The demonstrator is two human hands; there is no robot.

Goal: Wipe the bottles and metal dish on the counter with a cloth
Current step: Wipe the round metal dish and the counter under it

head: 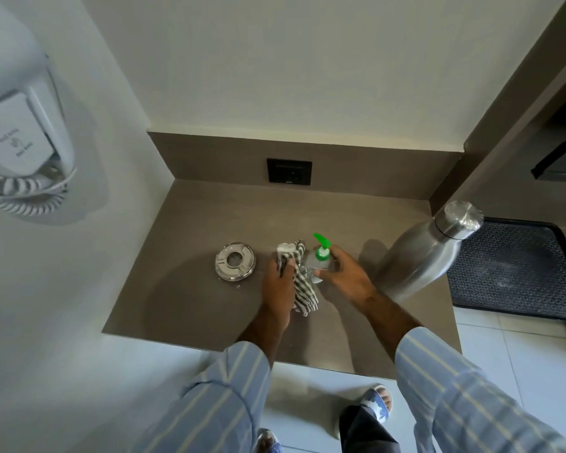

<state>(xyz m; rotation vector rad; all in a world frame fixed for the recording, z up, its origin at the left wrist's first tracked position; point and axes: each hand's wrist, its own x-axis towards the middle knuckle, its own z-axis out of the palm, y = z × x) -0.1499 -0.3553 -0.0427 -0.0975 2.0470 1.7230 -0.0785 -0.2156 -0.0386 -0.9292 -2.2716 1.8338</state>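
Observation:
A small clear pump bottle with a green nozzle stands near the middle of the brown counter. My right hand grips its body from the right. My left hand holds a grey-and-white checked cloth pressed against the bottle's left side. A round metal dish lies flat on the counter, left of the cloth and apart from it. A tall steel bottle with a screw cap stands to the right.
A black wall socket sits on the backsplash behind the counter. A white wall-mounted hair dryer with a coiled cord hangs at the left. A black ribbed mat lies right of the steel bottle. Tiled floor and sandalled feet show below.

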